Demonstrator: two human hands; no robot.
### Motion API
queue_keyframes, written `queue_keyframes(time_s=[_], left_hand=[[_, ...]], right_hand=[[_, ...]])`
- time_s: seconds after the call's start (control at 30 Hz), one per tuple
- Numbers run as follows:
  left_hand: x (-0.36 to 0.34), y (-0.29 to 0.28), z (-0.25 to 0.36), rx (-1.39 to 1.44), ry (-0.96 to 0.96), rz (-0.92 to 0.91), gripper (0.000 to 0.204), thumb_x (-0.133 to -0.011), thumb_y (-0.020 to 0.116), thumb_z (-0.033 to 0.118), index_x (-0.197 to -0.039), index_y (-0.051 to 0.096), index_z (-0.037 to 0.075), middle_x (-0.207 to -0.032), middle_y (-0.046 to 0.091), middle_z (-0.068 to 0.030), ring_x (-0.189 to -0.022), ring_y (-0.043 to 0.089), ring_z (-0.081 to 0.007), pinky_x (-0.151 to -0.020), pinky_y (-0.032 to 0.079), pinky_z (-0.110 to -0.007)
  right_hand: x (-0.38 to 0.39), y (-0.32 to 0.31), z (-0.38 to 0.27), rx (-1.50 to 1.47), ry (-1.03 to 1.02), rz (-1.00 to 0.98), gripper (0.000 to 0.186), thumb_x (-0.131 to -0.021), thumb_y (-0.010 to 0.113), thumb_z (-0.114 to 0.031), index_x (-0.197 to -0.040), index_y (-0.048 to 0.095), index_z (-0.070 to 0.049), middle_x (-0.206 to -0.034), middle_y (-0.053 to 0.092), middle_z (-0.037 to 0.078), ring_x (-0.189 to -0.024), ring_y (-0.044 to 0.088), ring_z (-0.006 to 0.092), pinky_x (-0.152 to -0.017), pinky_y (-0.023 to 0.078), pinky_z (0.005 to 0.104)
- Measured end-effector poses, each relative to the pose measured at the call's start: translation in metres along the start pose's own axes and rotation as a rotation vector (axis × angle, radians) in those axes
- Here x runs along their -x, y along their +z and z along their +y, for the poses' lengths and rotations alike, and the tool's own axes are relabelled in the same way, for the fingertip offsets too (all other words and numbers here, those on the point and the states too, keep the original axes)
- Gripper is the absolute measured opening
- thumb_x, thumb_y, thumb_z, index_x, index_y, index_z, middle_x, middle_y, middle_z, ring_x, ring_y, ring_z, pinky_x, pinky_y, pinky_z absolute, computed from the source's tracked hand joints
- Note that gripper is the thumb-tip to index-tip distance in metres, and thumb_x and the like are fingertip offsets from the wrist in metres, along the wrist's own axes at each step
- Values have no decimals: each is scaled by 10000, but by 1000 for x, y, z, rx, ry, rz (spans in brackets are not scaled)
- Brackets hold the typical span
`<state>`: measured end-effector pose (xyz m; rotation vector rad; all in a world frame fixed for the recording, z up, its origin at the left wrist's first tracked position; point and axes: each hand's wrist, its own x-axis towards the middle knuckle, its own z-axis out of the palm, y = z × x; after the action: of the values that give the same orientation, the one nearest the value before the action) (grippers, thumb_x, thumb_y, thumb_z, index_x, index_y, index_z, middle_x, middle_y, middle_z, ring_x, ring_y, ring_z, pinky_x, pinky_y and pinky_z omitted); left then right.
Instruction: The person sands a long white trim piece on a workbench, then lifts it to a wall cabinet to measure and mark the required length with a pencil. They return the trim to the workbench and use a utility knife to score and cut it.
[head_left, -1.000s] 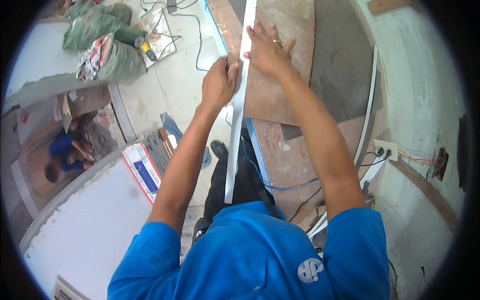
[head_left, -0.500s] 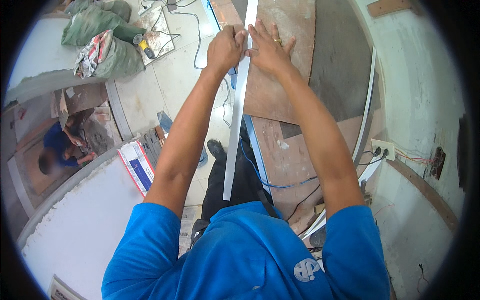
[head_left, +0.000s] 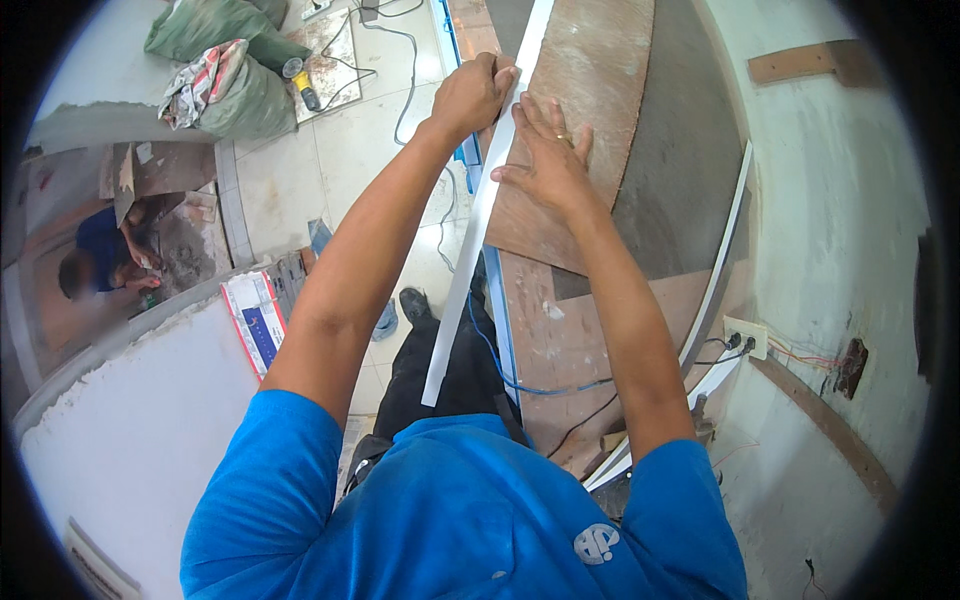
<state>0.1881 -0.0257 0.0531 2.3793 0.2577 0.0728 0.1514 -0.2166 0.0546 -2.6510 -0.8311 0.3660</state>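
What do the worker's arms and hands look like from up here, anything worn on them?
Both arms are bare from short bright-blue sleeves down. The left hand wears no glove and shows no ring or watch. The right hand is also ungloved, with a thin ring on one finger. No wristbands, cables or markings show on either forearm. The shirt has a small white emblem low on its right side.

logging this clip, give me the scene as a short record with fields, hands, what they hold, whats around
left hand: left hand gripped round the white strip
right hand: right hand flat, fingers spread, pressing the strip's edge against the plywood board
strip: long, narrow, its near end free over the legs
floor: sacks, yellow drill, blue cable
wall: socket on the right
other person: crouched at far left
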Motion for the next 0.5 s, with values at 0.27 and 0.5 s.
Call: queue_keyframes(time_s=[0.27, 0.5], left_hand=[[-5, 10, -6, 80, -23, -18, 434, -1057, 567, 395, -1191, 687, 1, -1118, 733, -286, -1083, 698, -463, -960, 531, -516], [8, 7, -10, 43, 11, 54, 430, -1048, 583, 400, -1139, 680, -9, -1052, 724, -300, -1015, 696, -483, -880, 537, -531]], right_hand=[[-6, -14, -2, -64, 78, -77, 1192, -736, 884, -542, -1674, 293, -104, -1766, 241, 55, -1635, 148, 352, -1233, 25, 773], [0, -17, -19, -76, 91, -55, 1020, -791, 861, -464, -1629, 409, -99, -1769, 242, 33, -1644, 111, 331, -1231, 23, 782]])
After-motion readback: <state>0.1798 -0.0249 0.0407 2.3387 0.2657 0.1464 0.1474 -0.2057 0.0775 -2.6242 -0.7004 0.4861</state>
